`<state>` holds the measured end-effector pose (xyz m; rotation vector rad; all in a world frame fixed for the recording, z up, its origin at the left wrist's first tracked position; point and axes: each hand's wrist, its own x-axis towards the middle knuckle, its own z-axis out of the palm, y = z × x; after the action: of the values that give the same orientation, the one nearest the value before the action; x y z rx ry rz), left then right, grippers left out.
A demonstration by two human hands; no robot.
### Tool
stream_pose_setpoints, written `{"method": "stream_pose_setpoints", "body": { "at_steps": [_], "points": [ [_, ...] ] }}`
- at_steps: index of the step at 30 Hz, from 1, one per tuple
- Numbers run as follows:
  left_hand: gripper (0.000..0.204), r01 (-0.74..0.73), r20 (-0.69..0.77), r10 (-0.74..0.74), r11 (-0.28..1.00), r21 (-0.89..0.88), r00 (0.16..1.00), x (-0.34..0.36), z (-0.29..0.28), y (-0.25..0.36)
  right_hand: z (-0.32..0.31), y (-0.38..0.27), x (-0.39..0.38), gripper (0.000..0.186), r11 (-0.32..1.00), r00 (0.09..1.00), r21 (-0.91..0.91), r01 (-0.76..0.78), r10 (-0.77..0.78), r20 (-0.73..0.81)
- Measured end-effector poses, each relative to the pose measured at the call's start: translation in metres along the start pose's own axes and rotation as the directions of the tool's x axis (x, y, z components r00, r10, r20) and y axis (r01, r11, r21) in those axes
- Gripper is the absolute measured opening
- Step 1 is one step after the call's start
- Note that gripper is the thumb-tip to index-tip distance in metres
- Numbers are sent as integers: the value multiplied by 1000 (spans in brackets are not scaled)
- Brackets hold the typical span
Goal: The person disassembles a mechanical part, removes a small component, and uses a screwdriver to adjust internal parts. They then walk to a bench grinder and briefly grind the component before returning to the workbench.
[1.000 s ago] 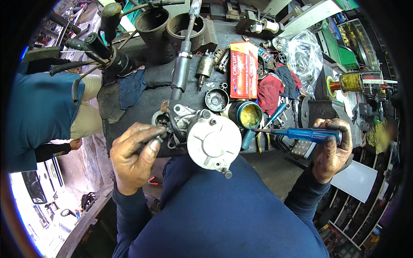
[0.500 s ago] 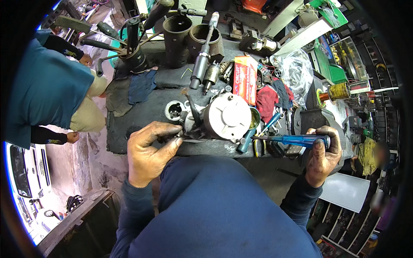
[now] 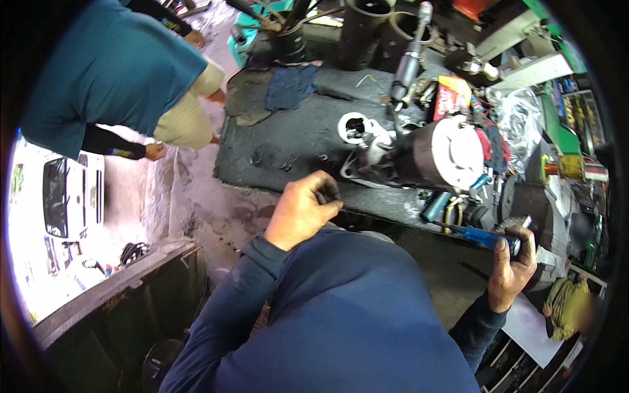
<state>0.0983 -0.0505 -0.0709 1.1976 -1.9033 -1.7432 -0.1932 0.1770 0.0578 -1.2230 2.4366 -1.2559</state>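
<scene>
My left hand point(image 3: 300, 211) is closed at the front edge of the black-topped workbench point(image 3: 262, 147), fingers curled toward the thumb. Whatever it may pinch is dark and too small to make out. In my right hand point(image 3: 511, 272) is a screwdriver with a clear blue handle point(image 3: 481, 237), its shaft pointing left. Between the hands, farther back on the bench, lies a starter motor point(image 3: 419, 157). Its pale round end cap faces right, and its grey metal nose housing point(image 3: 373, 157) is at the left. Neither hand touches it. Small loose bolts point(image 3: 288, 162) lie left of it.
Behind the motor are a ratchet-like tool point(image 3: 407, 69), a red box point(image 3: 452, 97) and dark metal cylinders point(image 3: 362, 33). A blue rag point(image 3: 290, 86) lies at the back left. Clear plastic point(image 3: 517, 118) sits at the right. Another person point(image 3: 128, 72) stands beyond the bench's left end.
My left hand has come away from the motor's nose, its fingers now curled closer together. The view has swung left, so the bench appears farther right. The screwdriver stays in my right hand.
</scene>
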Motion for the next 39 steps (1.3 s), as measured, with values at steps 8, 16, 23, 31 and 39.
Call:
{"method": "stream_pose_setpoints", "body": {
  "at_steps": [8, 16, 23, 31, 39],
  "points": [
    [24, 87, -46, -74, 885, 458, 996, -25, -7, -84, 51, 26, -36, 32, 956, 952, -53, -287, 291, 93],
    [21, -183, -182, 352, 784, 593, 918, 53, -20, -98, 54, 21, -36, 33, 960, 962, -98, -262, 268, 57],
    [24, -140, -122, 394, 573, 807, 911, 111, -11, -99, 49, 3, -39, 32, 973, 988, -177, -151, 154, 2],
    [41, -93, -195, 356, 651, 753, 914, 104, -14, -81, 35, 10, -35, 33, 972, 973, -108, -207, 193, -128],
    [32, -122, -326, 361, 811, 572, 874, 82, -15, -37, 14, 25, 8, 34, 996, 980, 7, -85, 84, -181]
  ]
}}
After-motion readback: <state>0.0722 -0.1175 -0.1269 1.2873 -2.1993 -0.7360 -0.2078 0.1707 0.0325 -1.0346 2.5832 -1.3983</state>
